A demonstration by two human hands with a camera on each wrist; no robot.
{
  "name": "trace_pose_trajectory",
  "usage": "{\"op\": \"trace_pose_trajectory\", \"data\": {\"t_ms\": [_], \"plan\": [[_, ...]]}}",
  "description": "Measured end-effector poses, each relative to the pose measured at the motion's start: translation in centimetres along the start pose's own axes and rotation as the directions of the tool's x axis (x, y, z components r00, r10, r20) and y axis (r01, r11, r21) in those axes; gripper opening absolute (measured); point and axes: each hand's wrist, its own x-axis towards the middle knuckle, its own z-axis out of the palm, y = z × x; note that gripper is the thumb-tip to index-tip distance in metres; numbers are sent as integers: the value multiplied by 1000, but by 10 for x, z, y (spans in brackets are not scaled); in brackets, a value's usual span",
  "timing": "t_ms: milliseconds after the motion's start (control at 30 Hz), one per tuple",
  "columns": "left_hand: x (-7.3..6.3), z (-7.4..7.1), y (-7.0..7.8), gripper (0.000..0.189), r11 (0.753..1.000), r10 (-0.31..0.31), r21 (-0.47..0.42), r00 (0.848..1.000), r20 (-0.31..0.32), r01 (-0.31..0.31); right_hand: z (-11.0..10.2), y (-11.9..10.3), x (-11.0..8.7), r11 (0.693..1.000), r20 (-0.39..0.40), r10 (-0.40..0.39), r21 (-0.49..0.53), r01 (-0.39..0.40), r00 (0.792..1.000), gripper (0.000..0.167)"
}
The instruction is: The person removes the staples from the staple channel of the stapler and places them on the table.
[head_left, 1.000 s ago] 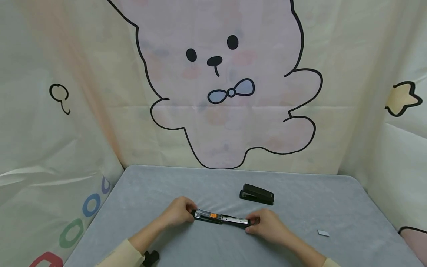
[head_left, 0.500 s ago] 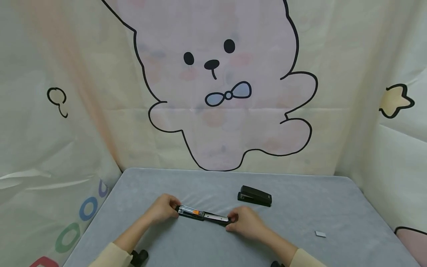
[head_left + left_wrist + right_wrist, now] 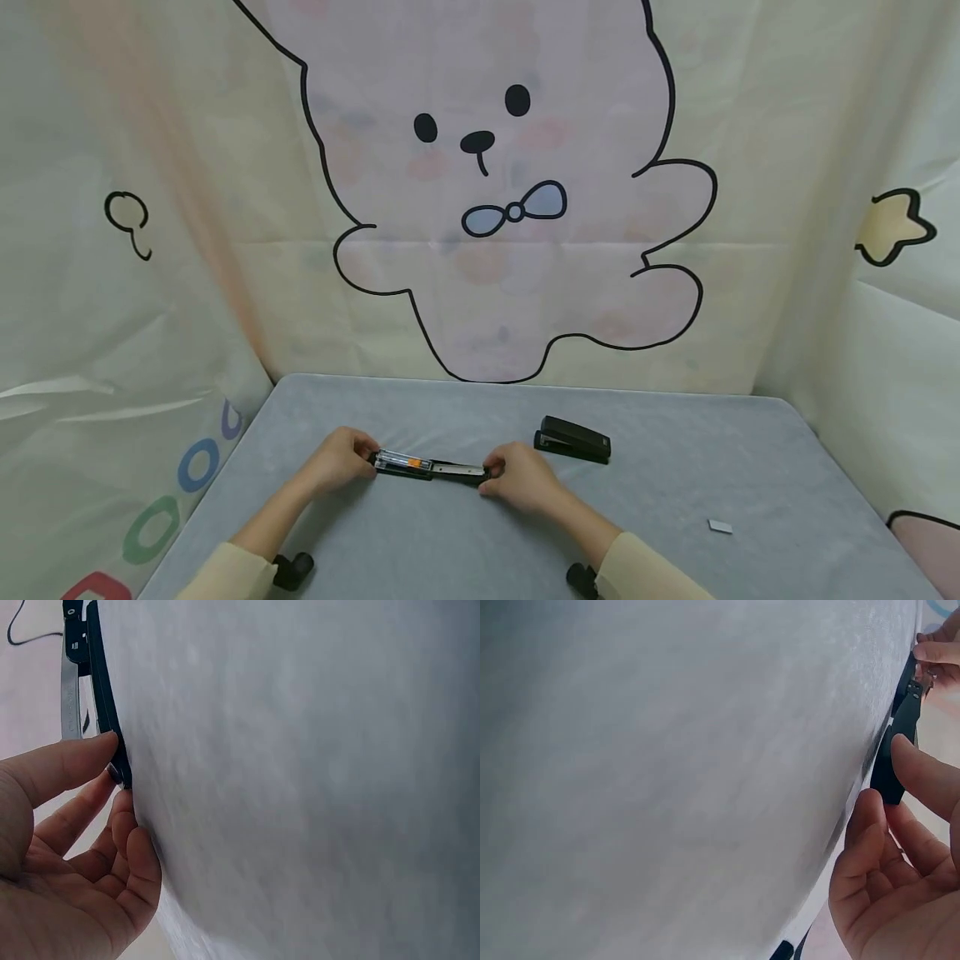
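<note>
So the backdrop (image 3: pixel 585 275) is pale hanging fabric with a giant cartoon bear (image 3: pixel 480 333) drawn on it, and in front of that there's a soft-looking grey-blue table (image 3: pixel 660 483). Cream sleeves (image 3: pixel 228 575) come in from the bottom edge. The left hand (image 3: pixel 339 460) pinches one end of an unfolded black stapler (image 3: pixel 432 469), the right hand (image 3: pixel 521 477) pinches the other, so it's stretched out nearly straight between them, a bit left of the table's middle. Can't tell if it's resting on the surface or held just above it.

What's changed: hands and stapler are now further left than a second ago, same grips, same stretched-out shape. My read is that this is pure repositioning, with no progress on the mechanism itself.

A second black stapler (image 3: pixel 572 440), folded up, sits behind and to the right, same spot as before. Smaller again is a pale grey strip (image 3: pixel 720 527) lying well off to the right, maybe staples, too tiny to be sure. Smallest is an orange piece (image 3: pixel 416 462) in the unfolded one's left half.
</note>
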Motion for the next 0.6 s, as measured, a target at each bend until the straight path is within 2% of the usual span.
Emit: {"op": "trace_pose_trajectory", "data": {"t_ms": [300, 600], "plan": [[2, -10, -8, 31, 1000, -13, 19, 1000, -24, 14, 9, -9, 14, 1000, -9, 10, -9, -10, 1000, 25], [5, -14, -13, 31, 999, -19, 25, 999, -39, 20, 7, -9, 23, 1000, 12, 6, 24, -6, 1000, 23]]}}
